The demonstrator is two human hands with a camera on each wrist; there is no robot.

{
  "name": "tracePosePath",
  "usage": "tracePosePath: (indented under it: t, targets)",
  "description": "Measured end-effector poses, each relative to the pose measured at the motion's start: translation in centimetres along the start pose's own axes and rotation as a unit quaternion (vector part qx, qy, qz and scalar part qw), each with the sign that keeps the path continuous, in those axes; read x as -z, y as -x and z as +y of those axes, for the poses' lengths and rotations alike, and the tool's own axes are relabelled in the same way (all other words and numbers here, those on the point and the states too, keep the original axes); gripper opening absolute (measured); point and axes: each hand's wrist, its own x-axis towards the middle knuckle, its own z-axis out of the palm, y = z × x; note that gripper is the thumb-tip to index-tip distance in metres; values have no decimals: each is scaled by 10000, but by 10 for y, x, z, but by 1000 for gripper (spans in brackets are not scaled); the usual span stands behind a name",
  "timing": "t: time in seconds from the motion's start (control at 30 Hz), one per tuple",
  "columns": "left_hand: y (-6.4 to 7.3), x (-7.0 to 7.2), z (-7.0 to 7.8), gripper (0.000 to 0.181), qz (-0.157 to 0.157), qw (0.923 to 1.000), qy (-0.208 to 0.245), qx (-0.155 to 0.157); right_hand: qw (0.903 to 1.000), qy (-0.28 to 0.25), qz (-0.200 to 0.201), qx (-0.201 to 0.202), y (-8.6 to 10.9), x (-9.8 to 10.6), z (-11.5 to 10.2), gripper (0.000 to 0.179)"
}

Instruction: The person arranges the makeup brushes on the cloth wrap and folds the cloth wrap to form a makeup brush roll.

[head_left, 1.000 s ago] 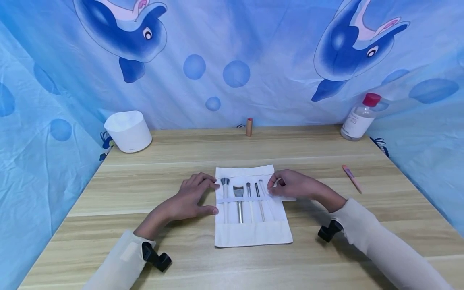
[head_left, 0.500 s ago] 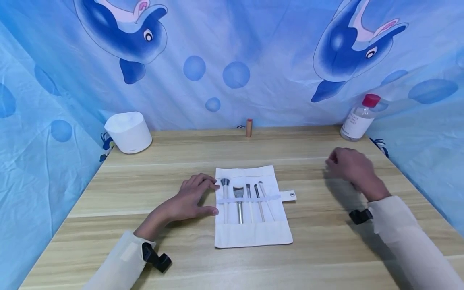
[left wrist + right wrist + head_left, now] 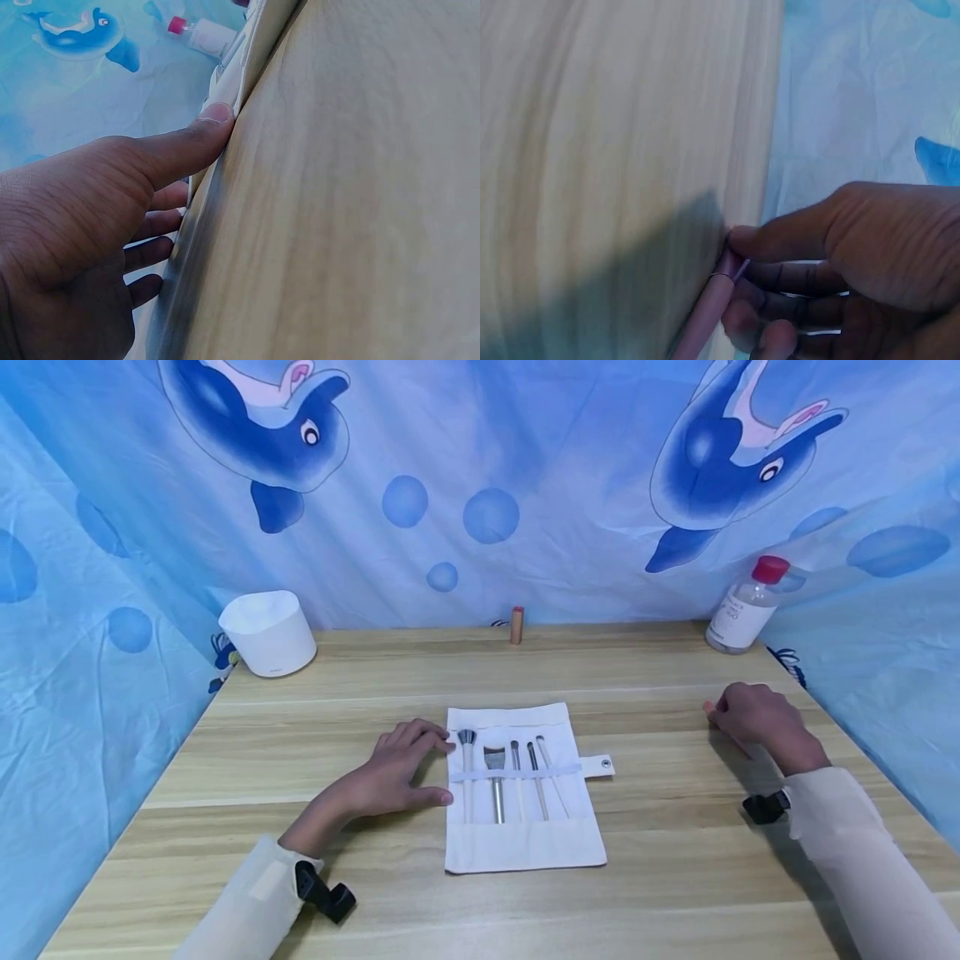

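Note:
A white cloth brush roll (image 3: pixel 525 847) lies unfolded mid-table, with several makeup brushes (image 3: pixel 497 785) tucked under its elastic band. My left hand (image 3: pixel 393 772) rests at the roll's left edge, fingers and thumb spread; in the left wrist view the thumb (image 3: pixel 191 146) touches the cloth edge. Farther right, my right hand (image 3: pixel 761 718) is at a slim pink pen-like stick (image 3: pixel 709 311) on the table. Thumb and curled fingers pinch it near one end in the right wrist view. In the head view the hand covers most of the stick.
A white rounded container (image 3: pixel 268 635) stands at the back left corner. At the back edge is a small brown lipstick-like tube (image 3: pixel 517 625). A clear bottle (image 3: pixel 741 610) with a red cap stands at the back right. Blue dolphin-print cloth (image 3: pixel 480 460) hangs behind the table.
My right hand has left the smallest brush at the roll's right side, moved right across the table, and come down onto the pink stick, now pinching it. The left hand stays put.

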Motion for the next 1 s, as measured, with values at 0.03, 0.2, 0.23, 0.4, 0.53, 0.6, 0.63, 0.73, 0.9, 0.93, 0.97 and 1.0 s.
tracePosePath:
  t: [0.03, 0.2, 0.23, 0.4, 0.53, 0.6, 0.63, 0.73, 0.9, 0.93, 0.97, 1.0]
  targets:
    - [0, 0, 0, 65, -1, 10000, -10, -2, 10000, -32, 70, 58, -1, -1, -3, 39]
    - [1, 0, 1, 64, -20, 10000, 17, -14, 9970, -432, 354, 534, -4, -3, -30, 36]
    - [1, 1, 1, 64, -28, 10000, 33, -12, 9953, -524, 468, 672, -4, -3, -37, 34]
    - [0, 1, 2, 64, -20, 10000, 11, 17, 9692, -1122, 1328, 1742, -5, -4, -76, 29]
    - [0, 1, 2, 64, -7, 10000, -8, 23, 9420, -1826, 1498, 2387, -2, -9, -104, 26]
    - [-1, 1, 2, 64, -10, 10000, -10, 23, 9325, -2274, 1282, 2495, -1, -12, -116, 27]
    - [-1, 1, 2, 64, -10, 10000, -7, 21, 9270, -2533, 1133, 2522, 0, -14, -122, 28]
    - [-2, 2, 2, 65, -6, 10000, -31, 18, 9093, -3207, 689, 2562, 1, -18, -137, 30]
    - [-2, 1, 1, 65, -2, 10000, -54, 30, 8962, -3500, 348, 2703, 3, -29, -154, 27]
    - [-2, 1, 1, 65, -1, 10000, -56, 36, 8988, -3416, 349, 2726, 3, -33, -156, 25]
    - [-2, 1, 1, 64, -4, 10000, -47, 41, 9034, -3276, 370, 2743, 3, -37, -157, 23]
    - [-1, 1, 1, 64, -7, 10000, -40, 50, 9074, -3160, 372, 2747, 2, -41, -158, 21]
